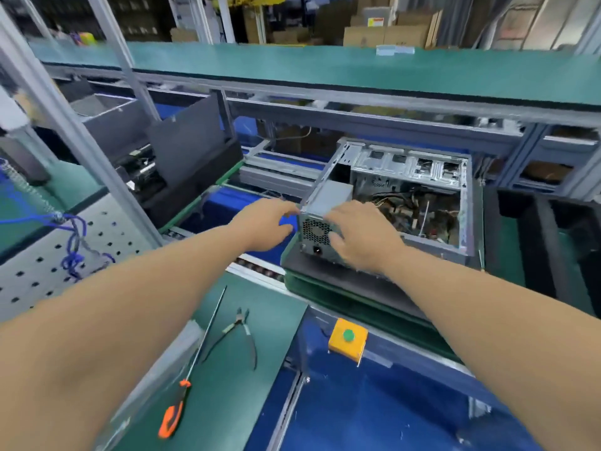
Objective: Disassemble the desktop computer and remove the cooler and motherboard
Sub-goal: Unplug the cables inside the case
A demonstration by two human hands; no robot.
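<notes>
Head view of a disassembly station. The green worktop (260, 323) runs across the near foreground, with a conveyor line beyond it. On a dark pad (341, 275) on the line lies the desktop computer case (409, 177), side panel off and open upward, showing loose cables (400, 206) and a metal drive bay (406, 166) at the far wall. The grey power supply unit (325, 203) sits at the case's near left corner, fan grille and power socket facing the viewer.

Both bare arms reach forward to this unit. The right hand (361, 232) lies over its top right edge, fingers (338, 213) loosely spread and bent down onto the top, thumb against the grille face. The left hand (263, 222) is at the unit's left side, fingers (286, 209) moderately open and curved, tips touching or just beside the left edge; motion blur leaves actual contact uncertain.

On the worktop near the viewer: a long screwdriver (192, 359) with an orange handle, and just to its right a pair of cutting pliers (239, 333). A yellow button box (348, 341) with a green button stands on the blue frame.
</notes>
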